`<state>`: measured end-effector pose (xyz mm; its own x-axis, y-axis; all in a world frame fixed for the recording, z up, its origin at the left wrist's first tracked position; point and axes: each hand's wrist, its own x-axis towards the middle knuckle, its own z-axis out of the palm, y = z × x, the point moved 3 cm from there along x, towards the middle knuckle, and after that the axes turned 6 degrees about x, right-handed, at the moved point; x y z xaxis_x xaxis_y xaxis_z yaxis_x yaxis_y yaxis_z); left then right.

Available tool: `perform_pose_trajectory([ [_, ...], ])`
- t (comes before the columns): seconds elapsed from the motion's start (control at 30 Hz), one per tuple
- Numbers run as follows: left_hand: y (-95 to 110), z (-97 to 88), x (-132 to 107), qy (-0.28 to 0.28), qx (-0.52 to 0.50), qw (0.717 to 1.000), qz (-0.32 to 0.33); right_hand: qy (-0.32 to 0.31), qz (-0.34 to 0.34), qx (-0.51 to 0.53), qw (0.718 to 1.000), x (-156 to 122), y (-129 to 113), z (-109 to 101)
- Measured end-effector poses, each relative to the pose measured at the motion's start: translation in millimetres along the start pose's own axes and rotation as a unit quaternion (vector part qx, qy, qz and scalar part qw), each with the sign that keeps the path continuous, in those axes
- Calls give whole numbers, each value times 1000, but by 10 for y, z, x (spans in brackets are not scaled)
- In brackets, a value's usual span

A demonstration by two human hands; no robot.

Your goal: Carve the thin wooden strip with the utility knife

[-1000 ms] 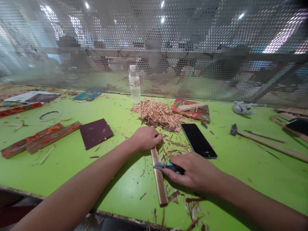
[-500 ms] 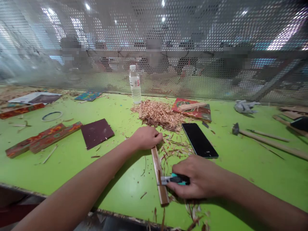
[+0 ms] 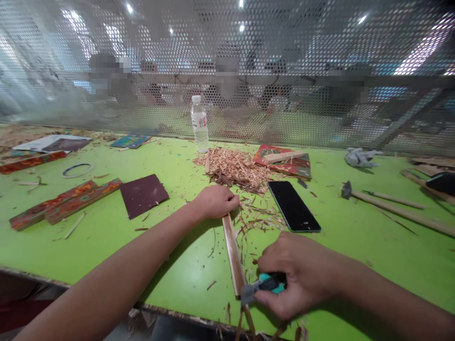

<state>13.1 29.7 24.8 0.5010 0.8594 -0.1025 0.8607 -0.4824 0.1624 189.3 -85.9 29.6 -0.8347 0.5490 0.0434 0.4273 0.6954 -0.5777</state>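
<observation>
A narrow wooden strip (image 3: 232,255) lies lengthwise on the green table, one end toward me. My left hand (image 3: 217,201) is closed on its far end and presses it down. In my right hand (image 3: 295,274) is a utility knife (image 3: 265,286) with a teal and black handle, gripped in closed fingers. Its blade is at the strip's near end, by a brown curl of wood (image 3: 249,318). Loose shavings lie to the right of the strip.
Beyond my hands are a heap of wood shavings (image 3: 236,170), a water bottle (image 3: 199,125) and a phone (image 3: 294,206). Sandpaper (image 3: 144,195) and painted wood strips (image 3: 83,201) lie left; a hammer (image 3: 391,206) lies right. Perforated metal screen (image 3: 227,57) stands behind.
My right hand has drawn the knife toward me along the strip, from partway up to its near end. A brown shaving has moved down with the blade. My left hand stays put.
</observation>
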Motion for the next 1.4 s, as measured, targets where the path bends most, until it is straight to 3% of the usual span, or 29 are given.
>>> perform_pose_trajectory([
  [0.3, 22, -4, -13, 9, 7, 1000, 2, 54, 27, -40, 997, 87, 178, -102],
  [0.63, 26, -24, -21, 3, 7, 1000, 0, 25, -5, -18, 999, 54, 109, 7],
  [0.9, 19, -12, -10, -4, 2, 1000, 4, 23, 6, -4, 1000, 52, 79, 21],
  [1.4, -6, -13, -3, 11, -7, 1000, 13, -40, 41, 74, 996, 32, 65, 23],
])
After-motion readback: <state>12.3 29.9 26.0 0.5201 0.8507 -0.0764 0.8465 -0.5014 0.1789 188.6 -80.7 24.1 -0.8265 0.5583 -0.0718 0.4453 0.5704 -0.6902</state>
